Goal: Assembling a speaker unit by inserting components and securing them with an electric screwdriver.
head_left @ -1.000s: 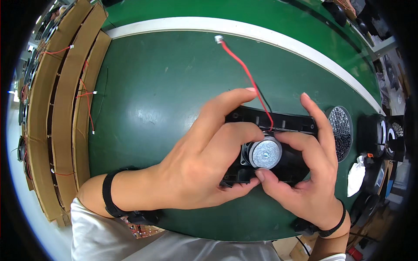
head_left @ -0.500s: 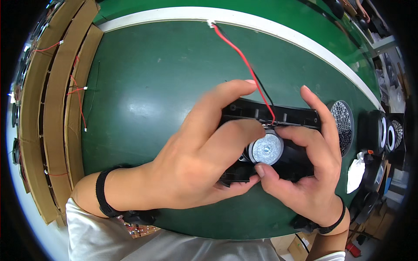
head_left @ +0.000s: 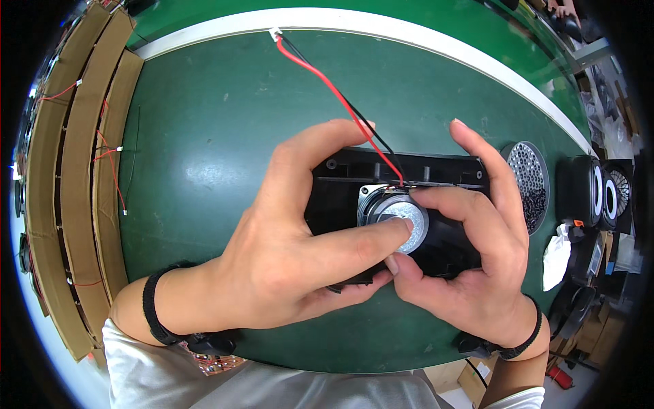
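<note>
Head view: speaker driver [head_left: 417, 235] sits magnet-up inside a black plastic housing [head_left: 453, 235], right of centre on the worktop [head_left: 197, 163], toward its near edge. Can't tell if the housing rests on the surface or is lifted slightly.

Left hand [head_left: 272, 252]: clamped around the left part of the housing, one finger laid across the magnet, another reaching the housing's far edge, thumb at the near edge. Right hand [head_left: 487, 266]: index finger and thumb closed on the driver from its far and near sides, another finger raised along the housing's right end.

Red-and-black lead [head_left: 323, 78] leaves the driver at its far side, crosses over the housing's far rail and runs to a white connector [head_left: 275, 34], which overlaps the worktop's far edge in view. Lead looks unpinched where visible.

Step in hand, my read: positioning the driver in the housing and pressing it down. Seating depth is hidden by fingers. Next move calls for a square frame, even pressure on the magnet, and the lead kept out from under the frame. Risk: one corner riding high. Only the upper-left frame corner shows clearly.

Around: dish of small metal parts [head_left: 547, 184] near the worktop's right edge, cardboard dividers [head_left: 75, 170] along the left edge.
</note>
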{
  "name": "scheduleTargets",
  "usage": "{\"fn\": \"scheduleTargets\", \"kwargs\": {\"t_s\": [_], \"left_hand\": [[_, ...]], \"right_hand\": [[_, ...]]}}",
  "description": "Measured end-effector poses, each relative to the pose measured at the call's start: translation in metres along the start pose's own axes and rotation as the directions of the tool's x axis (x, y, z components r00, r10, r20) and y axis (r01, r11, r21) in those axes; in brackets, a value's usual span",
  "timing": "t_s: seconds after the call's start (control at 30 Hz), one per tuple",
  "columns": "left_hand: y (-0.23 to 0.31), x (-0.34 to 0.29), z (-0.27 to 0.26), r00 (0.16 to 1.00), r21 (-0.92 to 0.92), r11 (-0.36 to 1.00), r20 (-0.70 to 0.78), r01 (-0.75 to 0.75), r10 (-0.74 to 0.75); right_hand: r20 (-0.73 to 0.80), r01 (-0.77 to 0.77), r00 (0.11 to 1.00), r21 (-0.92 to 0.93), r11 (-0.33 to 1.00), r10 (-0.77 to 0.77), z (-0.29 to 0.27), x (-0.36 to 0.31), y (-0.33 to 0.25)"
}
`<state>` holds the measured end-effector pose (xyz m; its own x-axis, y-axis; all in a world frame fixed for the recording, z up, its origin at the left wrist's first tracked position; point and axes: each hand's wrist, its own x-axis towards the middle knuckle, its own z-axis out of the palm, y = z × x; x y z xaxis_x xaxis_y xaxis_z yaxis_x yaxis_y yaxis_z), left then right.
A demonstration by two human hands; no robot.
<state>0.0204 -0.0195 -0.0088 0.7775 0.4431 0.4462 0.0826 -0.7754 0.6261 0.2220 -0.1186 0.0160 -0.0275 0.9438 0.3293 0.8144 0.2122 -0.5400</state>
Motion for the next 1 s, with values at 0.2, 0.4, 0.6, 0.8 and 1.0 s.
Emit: {"fn": "scheduleTargets", "kwargs": {"t_s": [0.2,0.4,0.6,0.8,1.0], "left_hand": [[0.0020,0.0013,-0.0014,1.000,0.010,1.000,0.015,0.013,-0.013],[0.0016,0.0018,-0.0007,1.000,0.038,0.999,0.013,0.008,-0.008],[0.0032,0.0000,-0.0017,1.000,0.040,0.999,0.020,0.021,-0.022],[0.0032,-0.0013,-0.0015,1.000,0.035,0.999,0.006,0.009,-0.009],[0.0049,0.0072,-0.0041,0.988,0.252,0.957,0.088,-0.145,0.126]], "right_hand": [[-0.012,0.004,1.000,0.005,1.000,-0.004,0.0014,0.0004,0.0004],[0.002,-0.016,1.000,0.015,1.000,0.016,-0.0004,0.0007,0.0007],[-0.012,-0.024,1.000,0.033,0.999,0.024,0.0009,0.0003,-0.0011],[0.005,-0.031,1.000,0.026,0.999,0.031,0.0009,-0.0002,-0.0027],[0.018,-0.028,0.999,0.011,1.000,0.028,-0.0019,-0.0012,0.0009]]}}
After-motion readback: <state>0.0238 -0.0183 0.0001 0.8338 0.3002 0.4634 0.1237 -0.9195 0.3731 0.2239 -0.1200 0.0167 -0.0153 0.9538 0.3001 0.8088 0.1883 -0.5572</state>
